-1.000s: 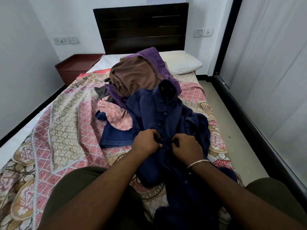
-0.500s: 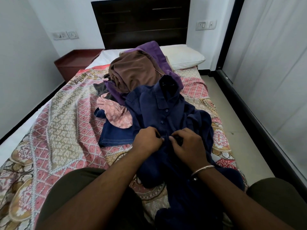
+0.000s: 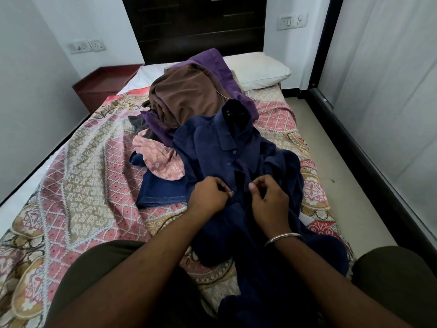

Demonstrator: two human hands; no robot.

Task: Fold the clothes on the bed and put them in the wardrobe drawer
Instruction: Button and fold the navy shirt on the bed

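A navy blue button-up shirt (image 3: 227,147) lies front-up along the bed, collar toward the headboard, its lower part draped over my lap. My left hand (image 3: 209,194) pinches the left edge of its button placket. My right hand (image 3: 266,197), with a metal bangle on the wrist, pinches the right edge a few centimetres away. Behind the shirt lies a heap of clothes: a brown garment (image 3: 186,95), a purple one (image 3: 220,69), a pink patterned cloth (image 3: 160,159) and folded blue jeans (image 3: 160,190).
The bed carries a pink and beige patterned bedspread (image 3: 78,171) and a white pillow (image 3: 257,69) by the dark headboard (image 3: 194,24). A red-brown bedside table (image 3: 101,84) stands at the back left. A floor strip (image 3: 331,166) and white curtain run along the right.
My hands have drawn slightly apart on the shirt's placket, where earlier they were touching. The view has tilted down and closer to the bed.
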